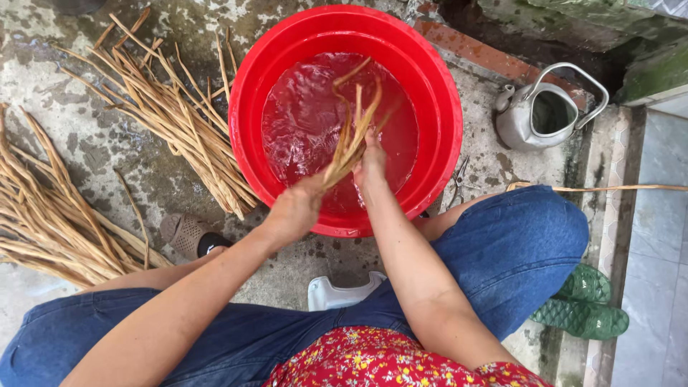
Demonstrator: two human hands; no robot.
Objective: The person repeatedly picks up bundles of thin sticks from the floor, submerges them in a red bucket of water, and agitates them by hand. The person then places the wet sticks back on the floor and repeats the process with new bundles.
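Single head cam, mounted on the seated person, pointing steeply down and slightly forward. Close range: knees and forearms fill the lower frame, red tub (344,43) sits top centre on the wet concrete floor (107,143). No second view, so no overlap.

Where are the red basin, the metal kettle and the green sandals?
red basin (247,93), head view, on its left inner wall.
metal kettle (517,125), head view, on its rounded body.
green sandals (582,315), head view, on the nearer sandal's upper.
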